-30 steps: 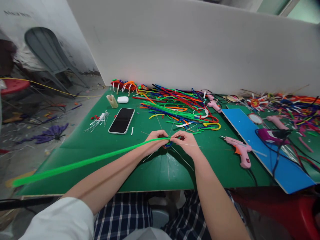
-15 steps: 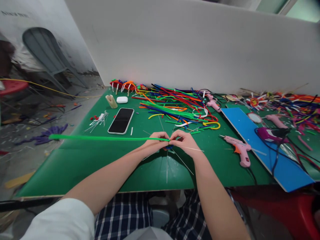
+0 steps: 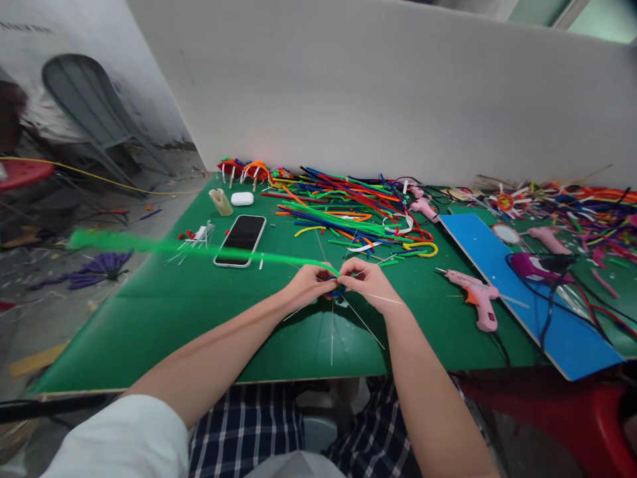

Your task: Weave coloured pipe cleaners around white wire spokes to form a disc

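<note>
Head view, looking forward and down over a green worktop (image 3: 174, 318) backed by a tall white partition (image 3: 378, 86). Near the middle, both bare forearms reaching in from the near edge, hands meeting fingertip to fingertip just above the surface. Left hand (image 3: 308, 287) curled nearly closed, thumb and fingers pinched on the right end of a long green pipe cleaner (image 3: 199, 249); the rest of it stretching far out to the left, slightly blurred, passing over the near end of a phone (image 3: 241, 240) lying face up and ending beyond the worktop's left edge. Right hand (image 3: 371, 285) likewise pinched tight, gripping a small blue hub (image 3: 338, 292) wedged between the two hands, touching the pipe cleaner's end. Thin wire spokes (image 3: 332, 332) fanning out from the hub toward the near edge and to the right, low over the surface; whether resting on it, unclear. Far left of the phone, a white earbud case (image 3: 243, 198) beside a cream holder (image 3: 221, 202). Farther back, centre, a loose heap of coloured pipe cleaners (image 3: 348, 206) in red, blue, green, orange and yellow. To the right of the hands, a pink glue gun (image 3: 475, 295) lying on its side, just beside a blue board (image 3: 522, 292) set at an angle, with a purple glue gun (image 3: 535, 267) and black cable on it. At the near edge, a white sleeve (image 3: 124, 438) and checked trousers (image 3: 249, 425). Off the worktop to the far left, a grey chair (image 3: 84, 106) and scraps across the floor.
</note>
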Motion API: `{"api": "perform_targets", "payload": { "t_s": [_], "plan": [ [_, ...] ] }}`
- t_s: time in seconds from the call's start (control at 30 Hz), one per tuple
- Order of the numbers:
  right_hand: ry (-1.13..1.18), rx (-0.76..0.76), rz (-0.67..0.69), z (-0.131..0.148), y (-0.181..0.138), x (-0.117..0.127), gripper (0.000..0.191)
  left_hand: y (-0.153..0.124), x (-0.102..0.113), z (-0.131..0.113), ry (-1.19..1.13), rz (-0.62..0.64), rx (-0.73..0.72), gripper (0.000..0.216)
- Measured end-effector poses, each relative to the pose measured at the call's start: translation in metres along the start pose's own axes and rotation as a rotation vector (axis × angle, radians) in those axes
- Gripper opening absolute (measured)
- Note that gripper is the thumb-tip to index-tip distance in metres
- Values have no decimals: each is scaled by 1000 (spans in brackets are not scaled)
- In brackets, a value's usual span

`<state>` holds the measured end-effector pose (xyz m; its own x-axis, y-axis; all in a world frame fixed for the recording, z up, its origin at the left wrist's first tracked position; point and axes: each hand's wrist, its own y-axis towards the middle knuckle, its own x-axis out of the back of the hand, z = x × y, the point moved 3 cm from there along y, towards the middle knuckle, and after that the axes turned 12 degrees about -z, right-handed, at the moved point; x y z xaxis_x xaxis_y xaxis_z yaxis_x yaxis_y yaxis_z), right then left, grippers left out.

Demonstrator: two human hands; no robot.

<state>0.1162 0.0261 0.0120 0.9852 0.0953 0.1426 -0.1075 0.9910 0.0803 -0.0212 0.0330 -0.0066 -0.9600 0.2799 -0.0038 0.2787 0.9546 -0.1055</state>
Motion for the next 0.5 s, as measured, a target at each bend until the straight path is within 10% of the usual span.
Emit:
{"api": "perform_targets", "payload": {
  "t_s": [0.5],
  "plan": [
    [145, -69, -49, -8, 6, 0, 12, -2, -2, -5, -57, -7, -38, 21]
  ]
}}
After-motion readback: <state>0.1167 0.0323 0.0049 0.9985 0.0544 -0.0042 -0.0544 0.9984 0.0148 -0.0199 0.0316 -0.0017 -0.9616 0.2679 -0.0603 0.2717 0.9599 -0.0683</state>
